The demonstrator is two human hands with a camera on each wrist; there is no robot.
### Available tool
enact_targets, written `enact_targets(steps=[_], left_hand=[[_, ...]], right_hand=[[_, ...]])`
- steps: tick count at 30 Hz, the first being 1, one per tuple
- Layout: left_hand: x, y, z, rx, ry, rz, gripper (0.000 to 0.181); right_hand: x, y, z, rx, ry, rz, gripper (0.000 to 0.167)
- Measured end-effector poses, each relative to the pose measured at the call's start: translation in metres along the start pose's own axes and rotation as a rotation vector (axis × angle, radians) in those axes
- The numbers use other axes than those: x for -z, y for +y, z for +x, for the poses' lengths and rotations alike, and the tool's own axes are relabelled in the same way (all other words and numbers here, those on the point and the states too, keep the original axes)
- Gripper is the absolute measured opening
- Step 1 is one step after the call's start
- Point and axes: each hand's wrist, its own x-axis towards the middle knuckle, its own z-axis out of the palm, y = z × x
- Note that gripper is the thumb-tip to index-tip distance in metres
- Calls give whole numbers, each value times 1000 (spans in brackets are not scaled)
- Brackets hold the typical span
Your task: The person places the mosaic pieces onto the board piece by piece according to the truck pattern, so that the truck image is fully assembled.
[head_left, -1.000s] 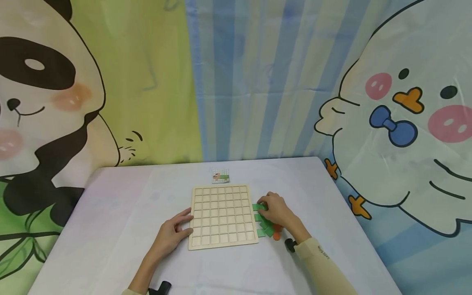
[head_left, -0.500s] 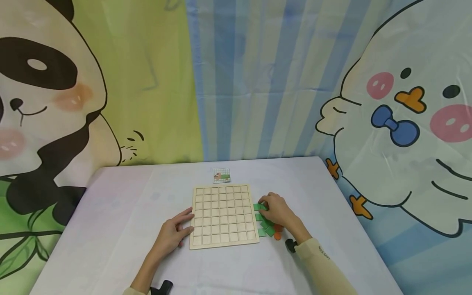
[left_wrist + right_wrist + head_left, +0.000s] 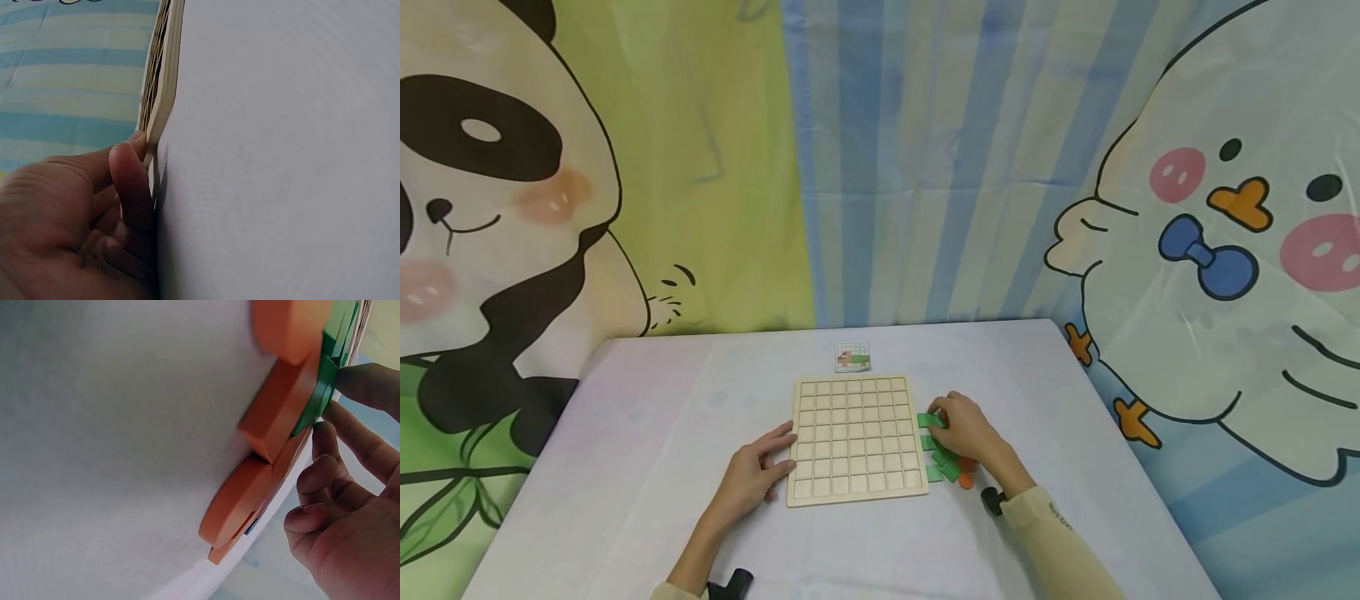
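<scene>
A pale wooden grid board (image 3: 859, 440) with many square recesses lies on the table. My left hand (image 3: 748, 479) touches its left edge with fingertips and thumb. In the left wrist view, that hand (image 3: 56, 212) is against the board's rim (image 3: 167, 87). Beyond the right edge is a loose group of green tiles (image 3: 950, 469) and orange pieces (image 3: 966, 481). My right hand (image 3: 962, 425) reaches over them, thumb and index finger pinching a green tile (image 3: 322, 394) in the right wrist view. The hand partly covers the group from above.
A small picture card (image 3: 853, 357) with a grid and a coloured figure lies behind the board. White cloth covers the table (image 3: 662, 417). Printed curtains (image 3: 880, 167) with cartoon animals hang behind and at both sides. A rounded orange piece (image 3: 234, 503) sits below the hand.
Both hands keep their places at the board and the tiles. The whole head view has shifted very slightly to the right.
</scene>
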Motion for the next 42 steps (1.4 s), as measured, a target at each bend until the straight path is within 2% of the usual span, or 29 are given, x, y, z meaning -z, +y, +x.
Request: enact_targets(steps=[8, 16, 21, 28, 42], left_hand=[[0, 2, 0, -1, 6, 5, 53], [0, 1, 1, 4, -1, -3, 54], [2, 1, 2, -14, 6, -5, 54], [1, 0, 1, 7, -2, -10, 54], [0, -2, 0, -20, 5, 3, 53]], right_hand=[[1, 3, -4, -16, 10, 14, 23], [3, 3, -6, 5, 26, 24, 24], [3, -1, -7, -2, 33, 26, 24], [0, -9, -12, -25, 10, 16, 26], [-5, -17, -14, 43, 12, -19, 25]])
